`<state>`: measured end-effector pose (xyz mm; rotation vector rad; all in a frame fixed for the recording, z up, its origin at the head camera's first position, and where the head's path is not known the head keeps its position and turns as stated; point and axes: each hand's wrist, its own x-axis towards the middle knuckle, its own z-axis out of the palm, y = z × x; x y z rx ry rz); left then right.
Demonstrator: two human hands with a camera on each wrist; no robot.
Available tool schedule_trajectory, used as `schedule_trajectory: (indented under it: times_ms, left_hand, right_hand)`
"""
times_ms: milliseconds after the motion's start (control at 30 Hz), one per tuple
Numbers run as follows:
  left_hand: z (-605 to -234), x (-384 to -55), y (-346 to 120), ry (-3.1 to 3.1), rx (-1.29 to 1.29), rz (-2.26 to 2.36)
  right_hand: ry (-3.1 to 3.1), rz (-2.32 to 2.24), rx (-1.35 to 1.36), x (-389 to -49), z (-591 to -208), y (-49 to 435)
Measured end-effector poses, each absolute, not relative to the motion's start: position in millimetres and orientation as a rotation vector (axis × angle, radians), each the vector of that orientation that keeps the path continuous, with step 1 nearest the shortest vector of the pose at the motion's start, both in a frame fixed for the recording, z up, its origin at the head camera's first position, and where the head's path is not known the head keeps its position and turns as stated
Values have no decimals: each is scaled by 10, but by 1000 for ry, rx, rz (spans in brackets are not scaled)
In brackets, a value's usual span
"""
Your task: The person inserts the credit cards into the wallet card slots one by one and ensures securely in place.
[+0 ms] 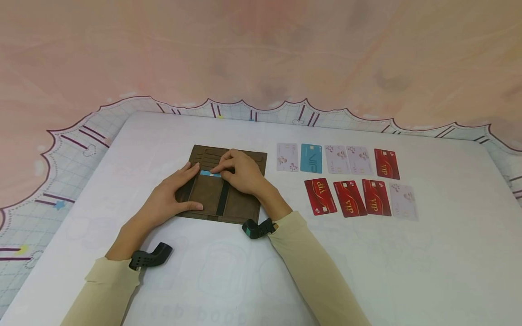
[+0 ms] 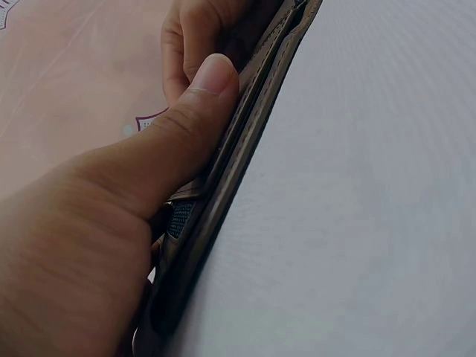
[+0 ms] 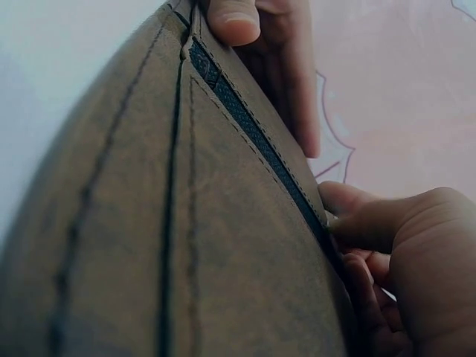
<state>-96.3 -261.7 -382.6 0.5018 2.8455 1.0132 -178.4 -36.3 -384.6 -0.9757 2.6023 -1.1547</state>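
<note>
On a brown wallet (image 1: 243, 202), left hand (image 1: 169, 194) spread, thumb extended, right hand (image 1: 243, 173) curled, pinching blue card (image 1: 205, 173).

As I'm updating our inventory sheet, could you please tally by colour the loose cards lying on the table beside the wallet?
Red cards: 4
Pale cards: 4
Blue card: 1
Total: 9

Wallet (image 1: 242, 201): one
Hands (image 1: 169, 194): two
Red cards (image 1: 387, 164): four, right of wallet
Pale cards (image 1: 287, 157): four, likewise
Blue cards (image 1: 311, 158): one likewise, one partly inside
</note>
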Motion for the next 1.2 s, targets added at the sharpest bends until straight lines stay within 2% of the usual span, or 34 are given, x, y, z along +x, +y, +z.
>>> schedule_trajectory:
  times_ms: [267,633,1200]
  left_hand:
    - [-3813,-960,-2613,2841,490,1015]
    - [-3796,-950,-2618,2833,480,1027]
    - [-3818,-960,-2628,2839,505,1032]
  right_hand:
    - [2598,-1167,-1001,-1777,-3839,-357]
    - [2613,-1337,-881,-1745,-3827,-370]
    - [2645,-1336,-806,-1729,-3799,-387]
